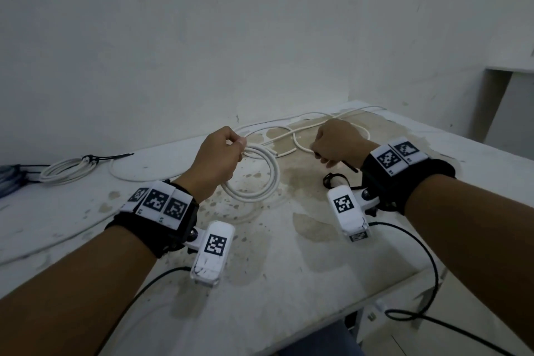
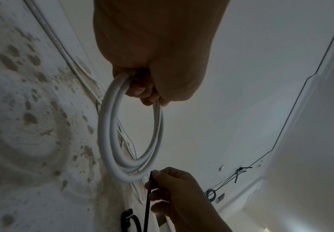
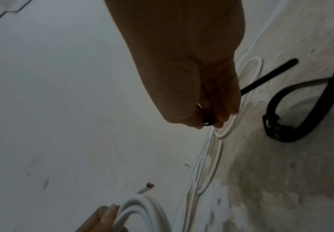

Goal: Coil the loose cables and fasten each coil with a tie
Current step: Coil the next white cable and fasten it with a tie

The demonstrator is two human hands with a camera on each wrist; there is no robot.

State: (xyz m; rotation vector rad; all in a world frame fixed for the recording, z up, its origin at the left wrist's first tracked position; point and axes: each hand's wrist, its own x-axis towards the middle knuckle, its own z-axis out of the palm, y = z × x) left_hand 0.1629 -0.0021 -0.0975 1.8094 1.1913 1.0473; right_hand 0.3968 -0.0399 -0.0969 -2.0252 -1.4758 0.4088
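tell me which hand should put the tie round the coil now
Right, most likely. The right hand already pinches the black tie, its tip close beside the white coil. The left hand grips the coil's top, holding it off the table.

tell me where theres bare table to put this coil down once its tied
The near table between the two wrists and the front edge is bare. A second free patch lies left of the left hand, in front of the tied coil. It is crowded behind both hands, where loose white cables cross, and under the right hand, by the black tie.
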